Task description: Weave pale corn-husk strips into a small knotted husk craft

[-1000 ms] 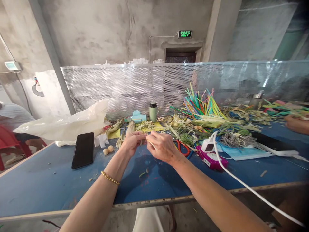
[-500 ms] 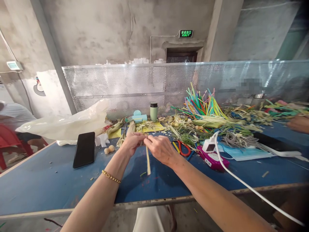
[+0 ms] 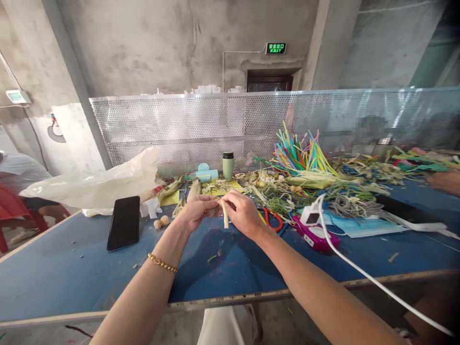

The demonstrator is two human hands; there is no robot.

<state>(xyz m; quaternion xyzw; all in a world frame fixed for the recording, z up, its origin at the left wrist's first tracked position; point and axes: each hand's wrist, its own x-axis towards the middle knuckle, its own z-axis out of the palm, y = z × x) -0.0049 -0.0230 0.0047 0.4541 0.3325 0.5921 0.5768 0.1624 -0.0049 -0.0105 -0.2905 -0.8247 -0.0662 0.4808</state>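
Both hands meet above the middle of the blue table. My right hand pinches a pale strip, seemingly corn husk, whose short end hangs down between the hands. My left hand is closed on a bundle of dried corn husk that sticks up behind its fingers; a brownish part of it shows between the two hands. Exactly how the strip meets the bundle is hidden by the fingers. Scissors with red handles lie just beyond my right wrist.
A black phone and two small round balls lie left. Behind stand a green bottle and colourful pipe cleaners among husk scraps. A purple power strip with a white cable sits right. Another person's hand is at far right.
The pale strip hung long and straight below my hands; now only a short, bent end shows. My right hand has turned and shifted slightly, its thumb and fingers on the strip.
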